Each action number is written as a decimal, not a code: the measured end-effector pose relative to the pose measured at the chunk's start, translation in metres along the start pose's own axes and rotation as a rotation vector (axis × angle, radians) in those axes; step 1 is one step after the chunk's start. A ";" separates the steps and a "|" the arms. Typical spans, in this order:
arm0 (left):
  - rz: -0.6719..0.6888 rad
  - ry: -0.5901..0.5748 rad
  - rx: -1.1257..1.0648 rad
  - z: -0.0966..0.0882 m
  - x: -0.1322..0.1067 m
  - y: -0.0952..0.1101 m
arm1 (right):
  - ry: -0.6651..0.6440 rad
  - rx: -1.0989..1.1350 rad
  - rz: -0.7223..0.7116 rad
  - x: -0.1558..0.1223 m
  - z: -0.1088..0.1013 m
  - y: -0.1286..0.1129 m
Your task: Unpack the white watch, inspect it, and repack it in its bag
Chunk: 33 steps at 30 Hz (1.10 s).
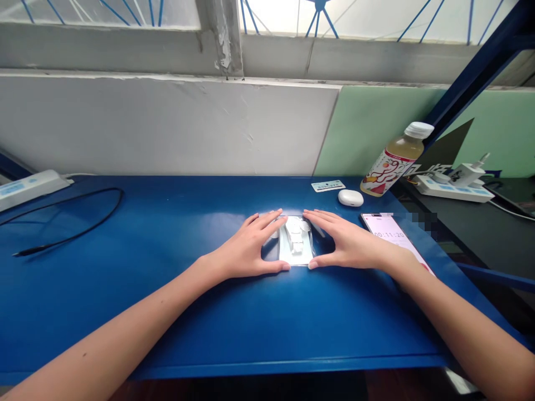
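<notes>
A small clear packet with a white card point(285, 253) lies flat on the blue table point(175, 312). On the card sits a white plastic piece point(296, 233), too small to name. My left hand point(253, 248) rests at the packet's left side, thumb and fingers spread apart, their tips at its edge. Mirroring it on the right, my right hand point(345, 240) has its fingers stretched out along the far side and its thumb at the near right corner. Neither hand is closed round the packet.
A phone point(390, 231) showing a timer lies beside my right wrist. Behind it are a white earbud case point(350, 197), a small card point(328, 186) and a drink bottle point(390, 164). Power strips point(455, 188) and a black cable point(96, 220) lie at the sides.
</notes>
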<state>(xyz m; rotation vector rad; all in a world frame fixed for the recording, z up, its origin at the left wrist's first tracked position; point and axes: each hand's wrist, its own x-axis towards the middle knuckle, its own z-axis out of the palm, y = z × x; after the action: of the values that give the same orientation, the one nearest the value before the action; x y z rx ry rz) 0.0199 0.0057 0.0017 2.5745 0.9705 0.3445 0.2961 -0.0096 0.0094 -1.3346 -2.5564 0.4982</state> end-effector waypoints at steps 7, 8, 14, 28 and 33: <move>-0.002 0.003 -0.004 -0.003 -0.001 0.001 | -0.001 0.013 -0.084 0.002 -0.005 -0.006; -0.003 0.012 -0.010 -0.004 -0.002 0.000 | 0.014 0.007 -0.107 0.002 -0.005 -0.006; 0.000 0.054 -0.013 -0.005 -0.004 -0.007 | 0.165 -0.108 -0.075 0.001 -0.009 -0.002; -0.047 -0.023 0.124 -0.002 -0.001 -0.005 | 0.083 -0.085 -0.086 -0.001 -0.017 0.002; -0.067 -0.007 0.142 0.001 -0.001 -0.004 | 0.039 -0.057 -0.051 -0.001 -0.015 0.005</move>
<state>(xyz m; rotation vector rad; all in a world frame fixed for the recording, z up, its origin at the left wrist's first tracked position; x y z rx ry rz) 0.0171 0.0073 -0.0008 2.6591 1.1131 0.2567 0.3051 -0.0047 0.0213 -1.2807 -2.5837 0.3894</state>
